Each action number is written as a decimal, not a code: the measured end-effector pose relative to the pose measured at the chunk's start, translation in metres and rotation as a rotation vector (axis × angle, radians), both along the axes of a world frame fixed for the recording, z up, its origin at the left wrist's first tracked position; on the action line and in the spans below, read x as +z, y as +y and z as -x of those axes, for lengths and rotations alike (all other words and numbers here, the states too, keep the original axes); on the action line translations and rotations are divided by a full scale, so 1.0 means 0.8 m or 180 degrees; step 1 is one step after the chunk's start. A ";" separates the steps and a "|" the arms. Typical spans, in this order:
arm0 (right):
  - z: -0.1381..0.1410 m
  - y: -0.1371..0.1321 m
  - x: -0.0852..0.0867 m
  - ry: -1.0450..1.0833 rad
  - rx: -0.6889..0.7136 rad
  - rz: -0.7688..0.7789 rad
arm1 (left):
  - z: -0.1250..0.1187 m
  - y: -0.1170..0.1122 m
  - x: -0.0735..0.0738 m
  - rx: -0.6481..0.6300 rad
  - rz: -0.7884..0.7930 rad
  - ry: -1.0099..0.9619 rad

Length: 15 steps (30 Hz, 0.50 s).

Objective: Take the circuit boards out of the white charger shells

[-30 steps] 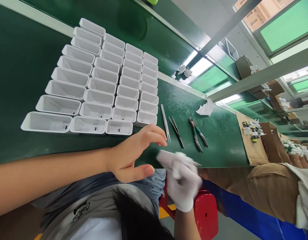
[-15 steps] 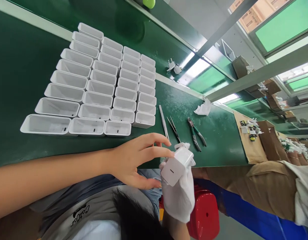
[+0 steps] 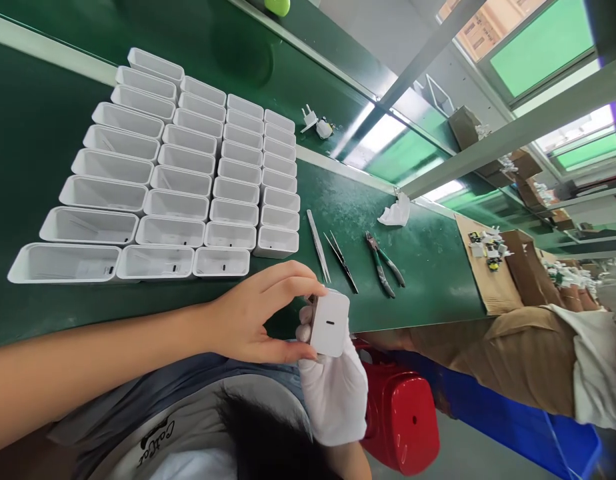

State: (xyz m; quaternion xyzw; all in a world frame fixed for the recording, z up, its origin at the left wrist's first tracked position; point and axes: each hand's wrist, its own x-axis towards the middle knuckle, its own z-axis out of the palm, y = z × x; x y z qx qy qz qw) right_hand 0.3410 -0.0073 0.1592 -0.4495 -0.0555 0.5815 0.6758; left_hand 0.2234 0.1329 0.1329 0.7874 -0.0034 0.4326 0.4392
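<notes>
A white charger case with a small dark port slot faces me above the bench's front edge. My left hand, bare, pinches it at its left side, fingertips at the top corner and thumb at the bottom corner. In a white glove, my right hand holds the same case from behind and below; its fingers are partly hidden. Rows of open white plastic housings stand on the green bench left of my hands, several with a port slot visible inside.
Beyond my hands lie silver tweezers, darker tweezers and green-handled pliers. A crumpled white cloth and plug parts are farther back. A red stool is at the lower right, and another person's leg is beyond it.
The charger case has turned so its slotted face points more squarely at me. My left fingers have closed onto its edges. The view has shifted slightly.
</notes>
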 end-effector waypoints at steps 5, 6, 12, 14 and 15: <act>0.002 -0.002 -0.016 -0.0512 -0.0022 -0.0243 | -0.001 0.001 0.000 -0.0055 0.0045 0.0051; 0.001 -0.003 -0.018 -0.0643 -0.0024 -0.0215 | -0.001 0.001 0.000 -0.0056 0.0066 0.0083; -0.009 -0.011 -0.017 -0.2696 -0.0481 -0.0150 | 0.000 -0.001 -0.001 0.0025 0.0132 0.0058; -0.015 -0.014 -0.016 -0.3535 -0.0577 -0.0270 | 0.002 -0.002 -0.004 0.0076 0.0138 0.0190; -0.017 -0.015 -0.017 -0.3828 -0.0571 -0.0384 | 0.003 -0.003 -0.005 0.0076 0.0144 0.0293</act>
